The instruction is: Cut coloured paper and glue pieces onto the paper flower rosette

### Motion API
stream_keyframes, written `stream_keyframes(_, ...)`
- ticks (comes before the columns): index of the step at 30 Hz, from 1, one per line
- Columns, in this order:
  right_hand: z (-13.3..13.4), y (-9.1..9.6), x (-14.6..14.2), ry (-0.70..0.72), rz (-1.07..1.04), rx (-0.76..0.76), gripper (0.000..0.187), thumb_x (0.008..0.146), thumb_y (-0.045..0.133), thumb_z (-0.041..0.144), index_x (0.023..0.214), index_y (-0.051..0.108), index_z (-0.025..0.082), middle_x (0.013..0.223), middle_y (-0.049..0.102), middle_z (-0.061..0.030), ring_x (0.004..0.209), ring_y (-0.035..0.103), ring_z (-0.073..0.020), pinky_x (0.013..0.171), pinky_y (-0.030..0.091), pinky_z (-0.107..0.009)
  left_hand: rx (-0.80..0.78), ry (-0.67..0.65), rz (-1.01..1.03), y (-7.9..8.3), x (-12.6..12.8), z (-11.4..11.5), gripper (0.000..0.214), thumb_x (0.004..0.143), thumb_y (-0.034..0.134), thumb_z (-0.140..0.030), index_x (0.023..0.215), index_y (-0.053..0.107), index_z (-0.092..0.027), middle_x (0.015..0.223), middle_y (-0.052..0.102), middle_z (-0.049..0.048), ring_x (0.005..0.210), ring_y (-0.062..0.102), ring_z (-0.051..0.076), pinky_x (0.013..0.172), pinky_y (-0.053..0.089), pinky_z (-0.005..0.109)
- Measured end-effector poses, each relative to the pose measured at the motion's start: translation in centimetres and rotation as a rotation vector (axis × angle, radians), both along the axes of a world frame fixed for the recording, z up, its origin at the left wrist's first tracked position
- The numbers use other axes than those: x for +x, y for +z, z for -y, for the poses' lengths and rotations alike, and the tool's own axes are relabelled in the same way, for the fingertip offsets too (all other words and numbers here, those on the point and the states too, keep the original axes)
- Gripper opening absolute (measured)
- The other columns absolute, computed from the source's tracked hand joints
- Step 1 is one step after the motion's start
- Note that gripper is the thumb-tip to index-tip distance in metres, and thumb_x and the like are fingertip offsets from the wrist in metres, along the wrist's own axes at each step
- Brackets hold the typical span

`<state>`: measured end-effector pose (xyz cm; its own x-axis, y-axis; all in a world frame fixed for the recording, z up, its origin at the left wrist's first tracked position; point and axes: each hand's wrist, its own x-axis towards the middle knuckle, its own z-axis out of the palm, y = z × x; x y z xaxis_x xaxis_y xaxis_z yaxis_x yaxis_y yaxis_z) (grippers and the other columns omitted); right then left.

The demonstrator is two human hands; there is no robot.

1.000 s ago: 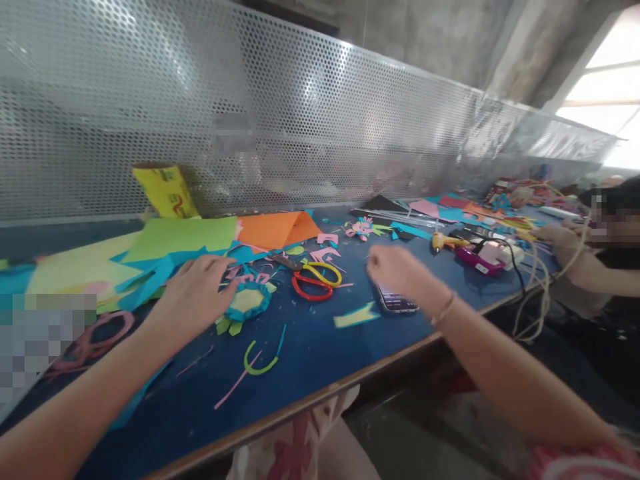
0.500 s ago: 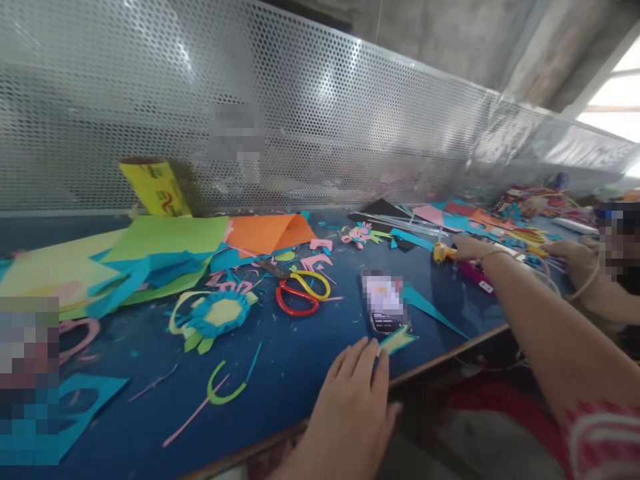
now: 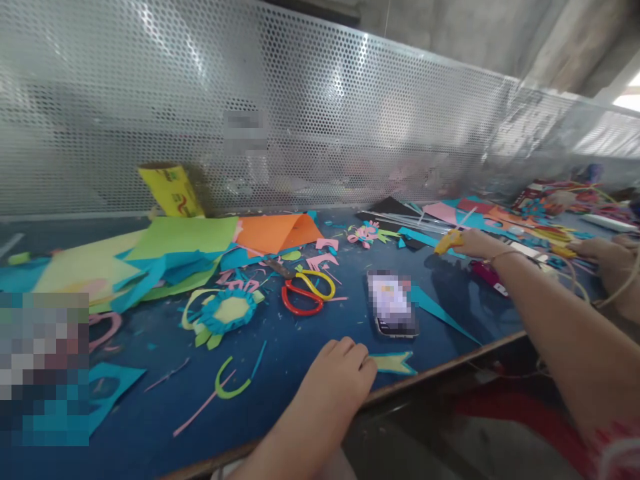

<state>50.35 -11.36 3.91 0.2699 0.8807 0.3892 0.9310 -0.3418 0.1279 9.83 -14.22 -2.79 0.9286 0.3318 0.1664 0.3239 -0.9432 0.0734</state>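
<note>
Right now the phone [image 3: 393, 303] lies face up on the table [image 3: 295, 340], its screen blurred out. Just in front of the phone, near the table's edge, is the strip [image 3: 395, 363], pale yellow edged in blue, its forked end pointing right. The left hand [image 3: 345, 367] lies to the phone's front left, fingers curled over the strip's other end; the thumb is hidden, so I cannot tell whether that grip pinches the strip or only presses on it. Behind and right of the phone, the right hand [image 3: 477, 245] has its grip closed around the yellow glue gun [image 3: 449, 241]. A blue scrap [image 3: 443, 315] lies just right of the phone. To the phone's left are the scissors [image 3: 304, 291], then, farther left, the rosette [image 3: 230, 311], blue around a pale yellow middle. Behind the phone sits a pink flower [image 3: 366, 233].
</note>
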Motion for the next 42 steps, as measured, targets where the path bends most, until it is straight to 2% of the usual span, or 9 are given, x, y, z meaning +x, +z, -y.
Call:
stream_keyframes(2, 0.3, 1.5, -0.8, -0.009, -0.014, -0.078, 0.039, 0.073, 0.044, 0.034, 0.077, 0.061, -0.001, 0.067, 0.057, -0.0126, 0.055, 0.046, -0.0081, 0.053, 0.029, -0.025, 0.026, -0.093, -0.02, 0.6, -1.1, -0.7, 0.026, 0.077, 0.049, -0.017, 0.102, 0.051, -0.02, 0.097, 0.056, 0.0037, 0.089, 0.047, 0.017, 0.072, 0.038, 0.028)
stream_keyframes(5, 1.0, 3.6, -2.2, -0.061, 0.013, -0.014, 0.047, 0.075, 0.042, 0.04, 0.086, 0.056, -0.003, 0.076, 0.057, -0.0177, 0.061, 0.047, -0.0117, 0.055, 0.03, -0.027, 0.047, -0.105, -0.028, 1.2, -1.9, -0.9, 0.036, 0.077, 0.048, -0.016, 0.112, 0.046, -0.024, 0.104, 0.055, 0.0035, 0.095, 0.046, 0.016, 0.077, 0.037, 0.028)
stream_keyframes(10, 3.7, 6.0, -5.2, -0.167, 0.146, 0.163, 0.044, 0.074, 0.046, 0.041, 0.087, 0.053, 0.0, 0.077, 0.057, -0.0187, 0.066, 0.048, -0.0157, 0.057, 0.029, -0.029, 0.046, 0.037, 0.038, 0.7, -1.8, 1.0, 0.042, 0.079, 0.043, -0.025, 0.121, 0.041, -0.026, 0.116, 0.05, 0.0046, 0.106, 0.041, 0.021, 0.084, 0.033, 0.036)
stream_keyframes(14, 6.6, 6.6, -9.3, -0.202, 0.213, 0.213, 0.043, 0.074, 0.046, 0.043, 0.091, 0.048, 0.004, 0.08, 0.056, -0.0176, 0.066, 0.048, -0.017, 0.055, 0.029, -0.029, 0.087, 0.14, 0.144, -0.2, -1.7, 3.0, 0.043, 0.083, 0.034, -0.034, 0.124, 0.04, -0.022, 0.128, 0.042, 0.0042, 0.115, 0.032, 0.022, 0.091, 0.026, 0.039)
stream_keyframes(16, 7.9, 6.0, -12.0, -0.154, 0.221, 0.185, 0.039, 0.072, 0.049, 0.043, 0.088, 0.047, 0.007, 0.076, 0.055, -0.0133, 0.062, 0.048, -0.0162, 0.054, 0.029, -0.028, 0.114, 0.168, 0.175, -0.9, -1.6, 3.8, 0.043, 0.084, 0.03, -0.034, 0.125, 0.039, -0.023, 0.126, 0.045, 0.0016, 0.113, 0.034, 0.02, 0.091, 0.026, 0.037)
stream_keyframes(19, 9.0, 4.0, -16.2, 0.079, 0.221, 0.049, 0.027, 0.071, 0.051, 0.038, 0.079, 0.046, 0.013, 0.069, 0.052, -0.0055, 0.06, 0.048, -0.0149, 0.054, 0.031, -0.026, 0.146, 0.253, 0.223, -2.1, -1.4, 5.1, 0.045, 0.085, 0.029, -0.039, 0.125, 0.039, -0.023, 0.122, 0.049, -0.0012, 0.107, 0.038, 0.018, 0.087, 0.028, 0.035)
stream_keyframes(24, 8.8, 0.1, -20.3, 0.368, 0.349, -0.043, 0.019, 0.076, 0.045, 0.034, 0.077, 0.045, 0.015, 0.071, 0.052, -0.0052, 0.064, 0.051, -0.0168, 0.056, 0.034, -0.028, 0.198, 0.347, 0.266, -3.7, -1.2, 6.7, 0.051, 0.083, 0.03, -0.046, 0.13, 0.033, -0.025, 0.129, 0.043, -0.0009, 0.106, 0.038, 0.019, 0.084, 0.028, 0.035)
stream_keyframes(30, 8.3, -2.1, -20.5, 0.439, 0.358, -0.032, 0.019, 0.08, 0.04, 0.033, 0.077, 0.044, 0.015, 0.071, 0.053, -0.0064, 0.063, 0.052, -0.0173, 0.053, 0.033, -0.027, 0.229, 0.341, 0.251, -3.9, -1.4, 6.9, 0.052, 0.083, 0.032, -0.043, 0.13, 0.033, -0.022, 0.131, 0.042, 0.0009, 0.112, 0.035, 0.021, 0.087, 0.027, 0.035)
stream_keyframes(42, 8.7, -3.0, -20.4, 0.446, 0.441, -0.084, 0.027, 0.085, 0.034, 0.035, 0.08, 0.047, 0.011, 0.072, 0.056, -0.0116, 0.063, 0.054, -0.018, 0.052, 0.036, -0.027, 0.198, 0.234, 0.245, -3.6, 1.6, 8.9, 0.057, 0.083, 0.028, -0.044, 0.13, 0.033, -0.012, 0.137, 0.031, 0.0096, 0.125, 0.023, 0.023, 0.093, 0.025, 0.035)
